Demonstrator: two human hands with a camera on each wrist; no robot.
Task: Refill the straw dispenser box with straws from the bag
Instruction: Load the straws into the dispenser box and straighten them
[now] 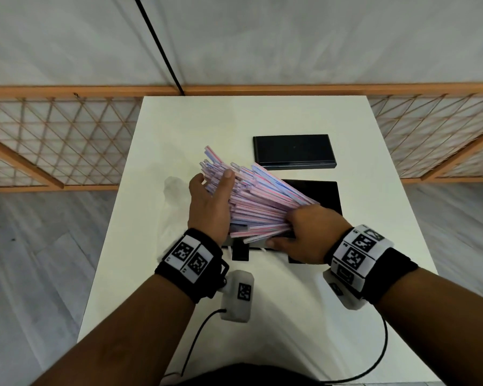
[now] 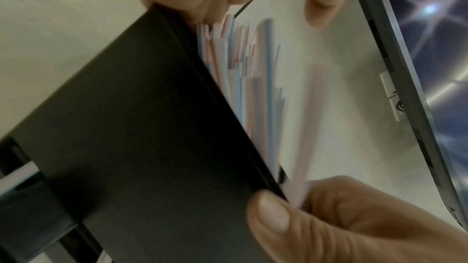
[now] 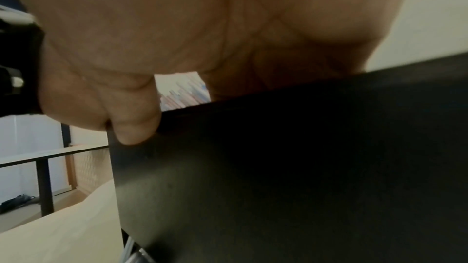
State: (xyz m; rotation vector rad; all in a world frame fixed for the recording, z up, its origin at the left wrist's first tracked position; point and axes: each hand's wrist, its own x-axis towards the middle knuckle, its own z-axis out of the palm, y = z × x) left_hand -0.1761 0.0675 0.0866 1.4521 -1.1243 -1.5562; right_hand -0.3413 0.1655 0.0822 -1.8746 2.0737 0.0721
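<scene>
My left hand (image 1: pixel 211 203) and right hand (image 1: pixel 308 235) grip the fanned straws (image 1: pixel 251 199) over the black dispenser box (image 2: pixel 142 127), whose wall only the wrist views show.

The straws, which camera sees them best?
The head view: it shows the whole fanned bundle of pink and blue straws, with the left hand and right hand holding it. The left wrist view shows a blurred part; the right wrist view only a sliver.
</scene>
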